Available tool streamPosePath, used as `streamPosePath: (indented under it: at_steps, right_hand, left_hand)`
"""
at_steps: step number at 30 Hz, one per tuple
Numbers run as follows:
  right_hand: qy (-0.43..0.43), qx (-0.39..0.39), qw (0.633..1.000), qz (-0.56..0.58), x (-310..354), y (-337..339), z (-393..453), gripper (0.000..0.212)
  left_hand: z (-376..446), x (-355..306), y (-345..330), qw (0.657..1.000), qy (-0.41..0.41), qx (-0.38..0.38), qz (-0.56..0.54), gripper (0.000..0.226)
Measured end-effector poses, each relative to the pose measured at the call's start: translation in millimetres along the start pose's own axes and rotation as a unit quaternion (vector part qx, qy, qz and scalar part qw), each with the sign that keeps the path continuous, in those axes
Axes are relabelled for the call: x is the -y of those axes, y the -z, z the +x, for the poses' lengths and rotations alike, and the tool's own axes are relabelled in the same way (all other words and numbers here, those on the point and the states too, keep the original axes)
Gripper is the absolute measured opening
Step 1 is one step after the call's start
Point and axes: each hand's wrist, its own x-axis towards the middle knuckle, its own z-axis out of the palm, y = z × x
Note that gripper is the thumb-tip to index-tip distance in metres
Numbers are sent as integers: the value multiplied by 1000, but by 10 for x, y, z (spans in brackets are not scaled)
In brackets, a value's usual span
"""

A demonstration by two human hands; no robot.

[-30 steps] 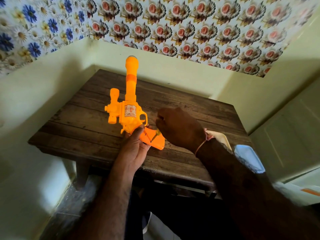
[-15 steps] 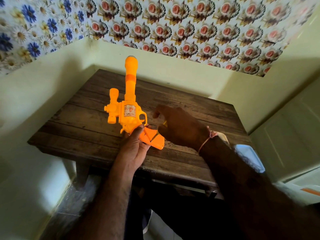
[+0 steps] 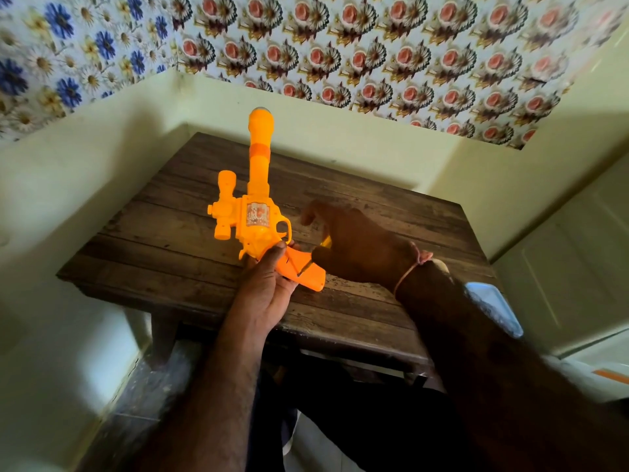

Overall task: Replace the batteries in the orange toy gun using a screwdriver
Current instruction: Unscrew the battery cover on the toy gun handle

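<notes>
The orange toy gun is held above the wooden table, barrel pointing away from me and its sight on the left. My left hand grips it from below at the handle. My right hand is just right of the handle and holds a screwdriver. A bit of the tool's yellow handle shows under the palm, and the thin metal shaft reaches down to the gun's handle. The index finger sticks out toward the far side. No batteries are visible.
The small dark table stands in a corner, with pale walls close on the left and back. A white and light-blue object lies behind my right forearm at the table's right edge. A pale cabinet door is on the right.
My right hand has gone from a closed fist over the gun's handle to fingers stretched out, turning at the wrist with the screwdriver. The gun and my left hand have barely moved.
</notes>
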Motion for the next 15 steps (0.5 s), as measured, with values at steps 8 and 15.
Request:
streamPosePath:
  at_steps: [8, 15]
  right_hand:
    - [-1, -38, 999, 21, -14, -16, 0, 41]
    - [14, -73, 995, -64, -23, -59, 20, 21]
  left_hand:
    - [-10, -3, -5, 1000, 1, 8, 5, 65]
    - [-15, 2, -4, 1000, -10, 10, 0, 49]
